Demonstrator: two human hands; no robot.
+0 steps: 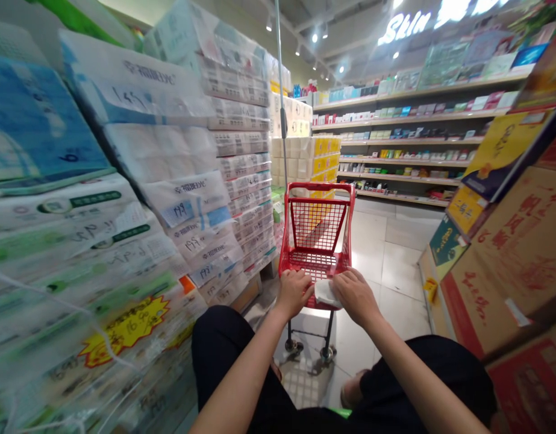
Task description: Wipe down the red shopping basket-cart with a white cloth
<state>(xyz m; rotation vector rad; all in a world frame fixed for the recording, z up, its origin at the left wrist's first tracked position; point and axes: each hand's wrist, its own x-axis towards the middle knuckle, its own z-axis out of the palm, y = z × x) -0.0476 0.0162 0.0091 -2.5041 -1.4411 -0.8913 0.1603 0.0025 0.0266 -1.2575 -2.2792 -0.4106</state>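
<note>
A small red shopping cart (317,224) with a mesh basket stands on the floor between my knees. My left hand (296,293) has its fingers curled over the near left edge of the cart. In my right hand (355,294) is a folded white cloth (326,293), pressed against the near right edge. Its exact material I cannot make out. Both hands are at about the same height, with the cloth between them. The fingertips of the right hand are partly hidden.
Tall stacks of wrapped tissue packs (191,199) rise close on my left. Cardboard boxes (521,241) are piled on the right. Ahead, past yellow-sided packs (325,154), are shelves (404,141) of small goods. Light floor tiles (390,265) run along the aisle.
</note>
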